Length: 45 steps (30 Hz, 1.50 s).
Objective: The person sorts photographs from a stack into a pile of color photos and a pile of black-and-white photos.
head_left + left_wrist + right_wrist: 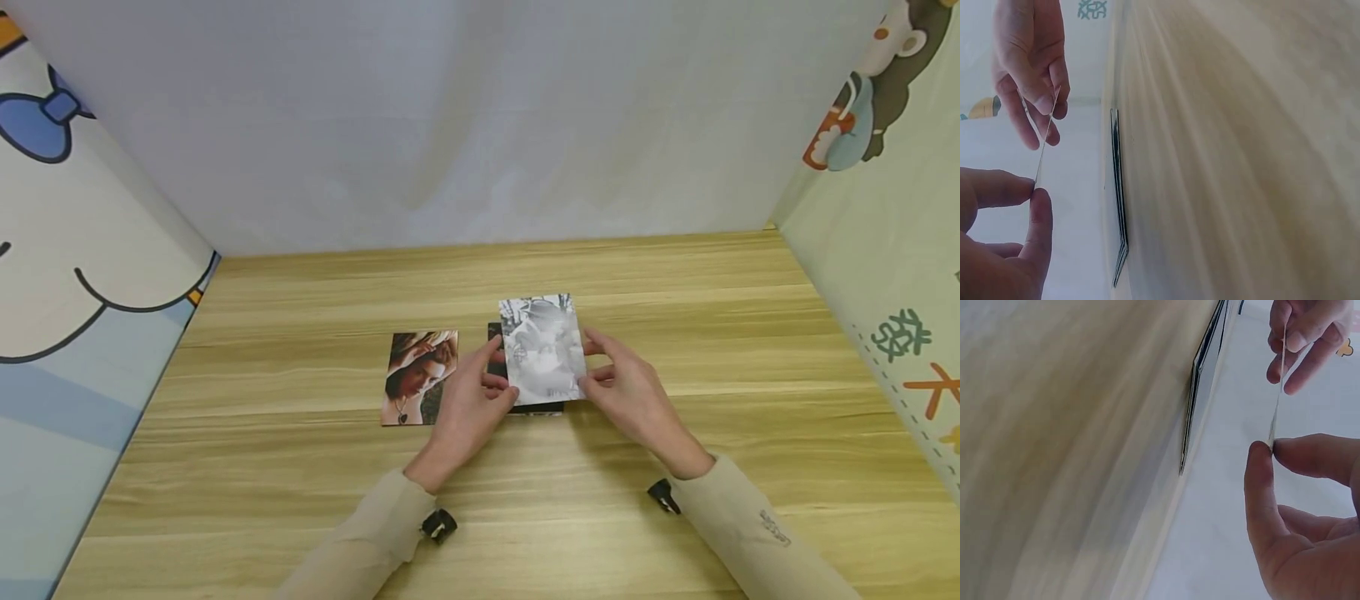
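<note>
A pale yellow, wood-grain tabletop (720,333) spreads beneath both hands. The left hand (467,404) pinches one side of a thin, rectangular grey-and-white printed card (542,350) between thumb and fingers; the right hand (636,393) pinches the opposite side, so the card sits between the two, raised off the surface. Left of the left hand, and partly covered by it in the head view, lies a rectangular brown-toned portrait card (408,379). Under the raised card, between the hands, a dark rectangular card (492,332) shows only at its margins.

Pushing the hands toward each other could bow or crease the thin card, and pulling unevenly could slip it from the lighter pinch. If the left hand dips, its fingers could drag the dark card; a sideways swing could nudge the portrait card.
</note>
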Motion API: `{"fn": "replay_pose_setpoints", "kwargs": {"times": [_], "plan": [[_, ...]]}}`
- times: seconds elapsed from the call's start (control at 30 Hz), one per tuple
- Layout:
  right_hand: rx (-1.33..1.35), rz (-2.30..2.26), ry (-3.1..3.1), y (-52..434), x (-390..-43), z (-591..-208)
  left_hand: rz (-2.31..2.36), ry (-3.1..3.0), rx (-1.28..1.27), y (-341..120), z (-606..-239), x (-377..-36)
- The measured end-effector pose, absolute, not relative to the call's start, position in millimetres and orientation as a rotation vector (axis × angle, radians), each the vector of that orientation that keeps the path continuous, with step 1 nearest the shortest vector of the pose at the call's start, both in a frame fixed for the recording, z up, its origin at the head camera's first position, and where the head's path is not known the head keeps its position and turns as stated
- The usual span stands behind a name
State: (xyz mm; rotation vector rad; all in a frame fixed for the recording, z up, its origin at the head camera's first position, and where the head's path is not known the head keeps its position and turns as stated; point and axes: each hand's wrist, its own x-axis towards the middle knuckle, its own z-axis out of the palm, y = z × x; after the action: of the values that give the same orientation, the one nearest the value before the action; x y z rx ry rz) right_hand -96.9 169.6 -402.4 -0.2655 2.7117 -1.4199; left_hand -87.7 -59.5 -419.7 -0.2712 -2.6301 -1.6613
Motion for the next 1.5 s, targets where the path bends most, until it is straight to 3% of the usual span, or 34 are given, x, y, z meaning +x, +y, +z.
{"fn": "replay_pose_setpoints", "kwargs": {"times": [1.5], "plan": [[-0.163, -1.399, 2.766, 227, -89, -390, -1.756, -2.652, -0.347, -3, -418, -85]]}}
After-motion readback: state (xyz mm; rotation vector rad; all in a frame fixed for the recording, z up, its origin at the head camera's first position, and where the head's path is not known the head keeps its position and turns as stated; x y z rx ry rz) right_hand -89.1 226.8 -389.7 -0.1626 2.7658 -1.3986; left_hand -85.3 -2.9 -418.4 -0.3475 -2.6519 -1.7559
